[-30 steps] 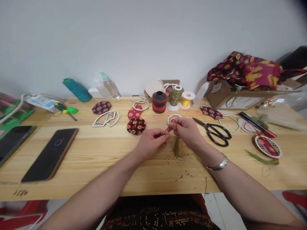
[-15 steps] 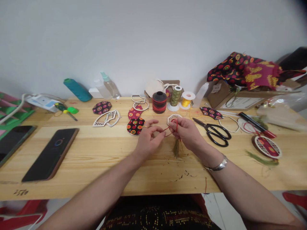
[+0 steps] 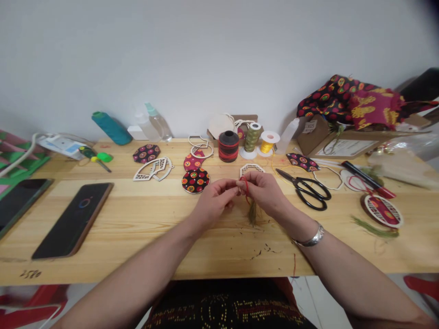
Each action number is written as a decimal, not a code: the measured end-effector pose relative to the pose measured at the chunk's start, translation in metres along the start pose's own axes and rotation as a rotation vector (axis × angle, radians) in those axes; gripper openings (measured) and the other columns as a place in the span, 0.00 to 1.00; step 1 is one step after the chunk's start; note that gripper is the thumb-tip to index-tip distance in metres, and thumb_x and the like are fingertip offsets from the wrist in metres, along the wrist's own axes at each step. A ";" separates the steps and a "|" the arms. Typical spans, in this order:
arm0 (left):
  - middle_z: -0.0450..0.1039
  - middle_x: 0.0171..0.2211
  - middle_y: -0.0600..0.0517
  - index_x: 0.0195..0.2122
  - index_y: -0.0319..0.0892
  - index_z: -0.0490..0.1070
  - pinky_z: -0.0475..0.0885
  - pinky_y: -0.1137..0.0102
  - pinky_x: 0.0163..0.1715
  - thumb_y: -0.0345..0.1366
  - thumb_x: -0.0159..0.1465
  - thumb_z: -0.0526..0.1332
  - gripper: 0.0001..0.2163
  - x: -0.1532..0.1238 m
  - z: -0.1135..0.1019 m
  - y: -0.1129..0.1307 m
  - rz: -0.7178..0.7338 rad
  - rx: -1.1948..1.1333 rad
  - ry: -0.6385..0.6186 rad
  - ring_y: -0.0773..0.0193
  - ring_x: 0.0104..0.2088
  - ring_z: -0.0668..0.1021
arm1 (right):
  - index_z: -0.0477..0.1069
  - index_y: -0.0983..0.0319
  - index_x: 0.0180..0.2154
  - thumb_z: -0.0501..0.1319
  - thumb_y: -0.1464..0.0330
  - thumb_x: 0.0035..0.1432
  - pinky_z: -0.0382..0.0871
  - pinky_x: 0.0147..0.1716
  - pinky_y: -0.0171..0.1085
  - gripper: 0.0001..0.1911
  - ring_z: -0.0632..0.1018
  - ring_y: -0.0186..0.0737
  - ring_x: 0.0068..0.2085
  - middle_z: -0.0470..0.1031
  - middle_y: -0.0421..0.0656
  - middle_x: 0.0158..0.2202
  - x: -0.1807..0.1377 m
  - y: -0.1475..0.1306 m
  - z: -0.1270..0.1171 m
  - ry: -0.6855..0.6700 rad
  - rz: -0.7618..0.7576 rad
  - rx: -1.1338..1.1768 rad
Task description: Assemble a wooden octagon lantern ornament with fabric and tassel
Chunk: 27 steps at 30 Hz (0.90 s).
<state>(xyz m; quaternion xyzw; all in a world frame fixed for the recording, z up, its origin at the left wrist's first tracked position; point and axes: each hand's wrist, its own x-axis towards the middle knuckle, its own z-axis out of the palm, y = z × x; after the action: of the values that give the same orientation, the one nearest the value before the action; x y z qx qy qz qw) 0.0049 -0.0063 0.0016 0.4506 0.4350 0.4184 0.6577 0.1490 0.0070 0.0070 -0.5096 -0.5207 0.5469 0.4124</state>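
Note:
Both hands meet over the middle of the table, fingertips touching or nearly so. My right hand (image 3: 262, 189) pinches a red cord (image 3: 246, 186) that loops over its fingers. Below that hand hangs an olive-green tassel (image 3: 252, 214), its top hidden behind the fingers. My left hand (image 3: 216, 200) is closed in a pinch at the cord's end, though the fingers cover most of what it grips. Just behind the hands lies a pale lattice frame (image 3: 252, 169), partly covered by the right hand. A round flower-print piece (image 3: 195, 181) sits left of my left hand.
Black-handled scissors (image 3: 310, 189) lie right of my right hand. Behind stand a red-and-black thread spool (image 3: 228, 147), an olive spool (image 3: 253, 139) and a yellow spool (image 3: 267, 142). A finished-looking oval ornament (image 3: 382, 211) rests at right, a phone (image 3: 73, 219) at left.
My left hand has moved right and its fingers have closed in against the right hand's fingertips. The stretch of red cord between the hands has shortened.

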 end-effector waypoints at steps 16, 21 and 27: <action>0.76 0.23 0.54 0.27 0.43 0.80 0.61 0.73 0.23 0.35 0.50 0.67 0.05 0.002 -0.003 0.003 0.002 0.099 0.130 0.71 0.21 0.67 | 0.68 0.62 0.23 0.69 0.58 0.39 0.59 0.23 0.34 0.16 0.66 0.30 0.21 0.67 0.35 0.17 -0.001 -0.003 0.000 -0.004 0.036 0.001; 0.77 0.23 0.54 0.27 0.44 0.80 0.61 0.73 0.24 0.35 0.51 0.66 0.04 0.002 -0.003 0.003 0.022 0.145 0.136 0.71 0.21 0.67 | 0.68 0.62 0.24 0.67 0.61 0.42 0.58 0.22 0.33 0.13 0.66 0.30 0.21 0.67 0.35 0.17 0.000 -0.002 0.000 -0.003 0.039 -0.017; 0.76 0.22 0.54 0.26 0.43 0.80 0.61 0.72 0.24 0.35 0.50 0.66 0.04 0.002 -0.003 0.003 -0.004 0.112 0.123 0.69 0.22 0.68 | 0.68 0.62 0.24 0.66 0.64 0.44 0.59 0.21 0.32 0.10 0.66 0.30 0.20 0.68 0.35 0.17 -0.001 -0.003 0.000 0.001 0.036 -0.048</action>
<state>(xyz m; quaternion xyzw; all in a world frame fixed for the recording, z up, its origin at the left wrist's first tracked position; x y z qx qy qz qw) 0.0018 -0.0029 0.0030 0.4594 0.4981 0.4191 0.6043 0.1489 0.0060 0.0100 -0.5288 -0.5242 0.5416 0.3902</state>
